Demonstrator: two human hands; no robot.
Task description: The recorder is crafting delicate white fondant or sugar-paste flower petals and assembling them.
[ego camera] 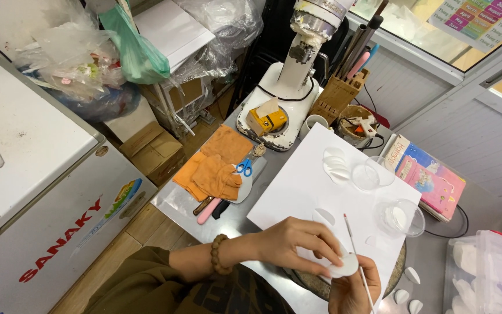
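My left hand (297, 241), with a brown bead bracelet on the wrist, pinches a small white oval petal-shaped piece (344, 267) over a white board (303, 186). My right hand (350, 288) holds a thin brush-like stick (357, 261) that points up and away, and its fingers also touch the white piece from below. More white petal pieces (335, 163) lie stacked at the board's far side. Two clear plastic cups (402, 218) sit on the board to the right.
A white stand mixer (297, 64) with a yellow box at its base stands at the back. An orange cloth (216, 166) and blue scissors (244, 167) lie left. A pink book (431, 177), a knife block, a glue gun and a chest freezer (30, 174) surround the table.
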